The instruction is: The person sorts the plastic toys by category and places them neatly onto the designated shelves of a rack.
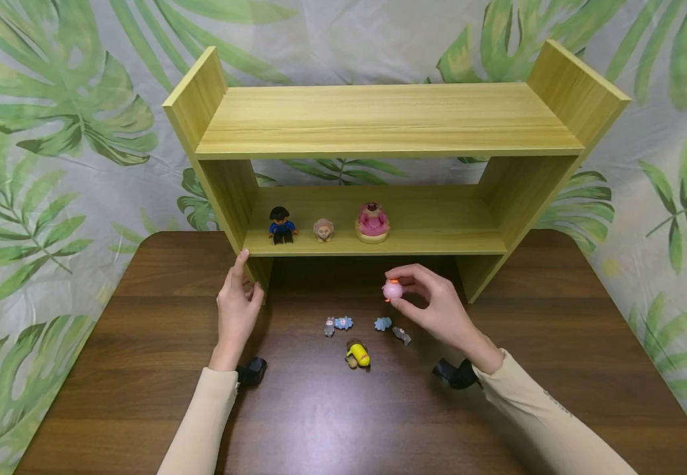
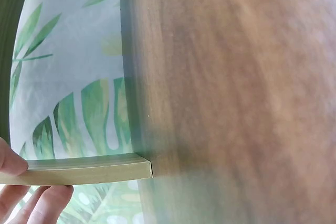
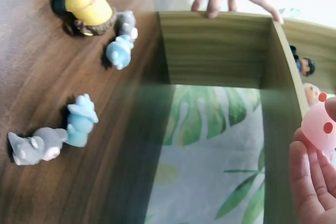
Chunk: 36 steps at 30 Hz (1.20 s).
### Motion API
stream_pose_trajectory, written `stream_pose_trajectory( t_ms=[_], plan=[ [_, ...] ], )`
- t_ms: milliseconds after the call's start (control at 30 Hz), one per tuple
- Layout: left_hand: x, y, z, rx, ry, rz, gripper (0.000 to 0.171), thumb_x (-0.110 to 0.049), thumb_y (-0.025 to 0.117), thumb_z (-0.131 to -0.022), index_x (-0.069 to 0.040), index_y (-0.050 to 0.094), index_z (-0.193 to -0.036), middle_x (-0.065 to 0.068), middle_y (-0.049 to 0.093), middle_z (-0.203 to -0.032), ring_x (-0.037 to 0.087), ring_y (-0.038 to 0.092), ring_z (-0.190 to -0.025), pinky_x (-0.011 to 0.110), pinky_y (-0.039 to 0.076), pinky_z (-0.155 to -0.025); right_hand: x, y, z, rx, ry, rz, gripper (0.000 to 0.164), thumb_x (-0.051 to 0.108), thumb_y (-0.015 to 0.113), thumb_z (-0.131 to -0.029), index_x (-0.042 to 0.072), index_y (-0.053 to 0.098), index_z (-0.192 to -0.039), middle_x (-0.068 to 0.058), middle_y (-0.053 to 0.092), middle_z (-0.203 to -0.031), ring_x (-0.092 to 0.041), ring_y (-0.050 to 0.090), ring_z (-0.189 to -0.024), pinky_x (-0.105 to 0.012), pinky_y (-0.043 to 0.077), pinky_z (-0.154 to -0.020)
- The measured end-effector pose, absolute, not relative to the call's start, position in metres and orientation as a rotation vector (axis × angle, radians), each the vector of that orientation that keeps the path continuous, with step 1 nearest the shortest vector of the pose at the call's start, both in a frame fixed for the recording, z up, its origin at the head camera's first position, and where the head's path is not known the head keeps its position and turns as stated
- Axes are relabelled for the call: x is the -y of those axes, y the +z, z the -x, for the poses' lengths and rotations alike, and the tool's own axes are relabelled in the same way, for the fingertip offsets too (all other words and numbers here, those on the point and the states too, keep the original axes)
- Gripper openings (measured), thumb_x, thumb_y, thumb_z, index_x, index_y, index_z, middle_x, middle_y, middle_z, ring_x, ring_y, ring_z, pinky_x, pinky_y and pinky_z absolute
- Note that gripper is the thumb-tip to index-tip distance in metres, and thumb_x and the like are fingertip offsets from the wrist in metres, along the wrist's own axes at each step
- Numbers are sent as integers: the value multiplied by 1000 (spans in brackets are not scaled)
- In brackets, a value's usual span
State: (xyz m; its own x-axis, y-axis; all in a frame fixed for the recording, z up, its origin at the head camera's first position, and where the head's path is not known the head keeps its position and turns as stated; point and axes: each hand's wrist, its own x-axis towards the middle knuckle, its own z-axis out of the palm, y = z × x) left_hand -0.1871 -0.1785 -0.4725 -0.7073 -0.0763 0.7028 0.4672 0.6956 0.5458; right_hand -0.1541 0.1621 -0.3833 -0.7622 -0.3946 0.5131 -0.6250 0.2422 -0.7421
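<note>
My right hand [image 1: 438, 307] pinches a small round pink toy figure [image 1: 393, 290] with orange bits between thumb and fingers. It is held up in front of the middle shelf's front edge, toward the right; the right wrist view shows the pink toy [image 3: 315, 125] close to that board. At the left end of the wooden shelf unit [image 1: 349, 252], my left hand [image 1: 238, 307] grips the side panel's front edge. In the left wrist view, the thumb is on one face of the panel [image 2: 100, 171] and the other fingers [image 2: 52, 200] are on the opposite face.
On the middle shelf stand a black-haired figure [image 1: 281, 225], a beige lion-like figure [image 1: 323, 229] and a pink bear in a ring [image 1: 372, 224]. A yellow figure [image 1: 358, 354] lies on the table [image 1: 296, 422], with small grey and blue figures [image 1: 343, 322] behind it.
</note>
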Motion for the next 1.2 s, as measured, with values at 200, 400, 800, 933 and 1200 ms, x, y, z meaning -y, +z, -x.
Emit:
stream_pose_trajectory(
  t_ms=[200, 400, 800, 933, 1200],
  plan=[
    [179, -473, 187, 2177, -959, 299, 84, 16, 55, -81, -31, 30, -146, 22, 54, -105, 31, 51, -69, 40, 50, -54, -169, -390, 162, 2268, 1555, -970, 36, -11, 71, -78, -1, 62, -112, -11, 62, -109, -19, 59, -96, -25, 50, -82],
    [179, -473, 186, 2180, -967, 303, 84, 16, 55, -82, -31, 30, -147, 22, 55, -106, 32, 51, -69, 40, 49, -54, -169, -387, 162, 2275, 1554, -960, 38, -17, 69, -76, -5, 61, -112, -17, 62, -109, -21, 59, -96, -25, 51, -82],
    [178, -473, 186, 2175, -953, 299, 84, 16, 55, -81, -31, 30, -147, 21, 55, -107, 31, 51, -68, 39, 49, -54, -173, -380, 162, 2211, 1610, -947, 39, -18, 67, -77, -5, 60, -114, -14, 61, -112, -16, 58, -100, -26, 50, -85],
    [179, -473, 186, 2179, -957, 294, 84, 15, 55, -82, -31, 30, -147, 21, 55, -106, 31, 50, -68, 40, 50, -55, -176, -376, 165, 2184, 1618, -946, 39, -19, 66, -78, -6, 60, -114, -15, 60, -113, -16, 57, -101, -26, 49, -86],
    [178, -472, 186, 2181, -955, 297, 85, 15, 55, -82, -32, 29, -147, 21, 55, -108, 30, 49, -68, 39, 49, -54, -178, -370, 169, 2126, 1635, -929, 38, -20, 65, -78, -8, 59, -114, -19, 60, -110, -15, 59, -99, -26, 49, -86]
  ],
)
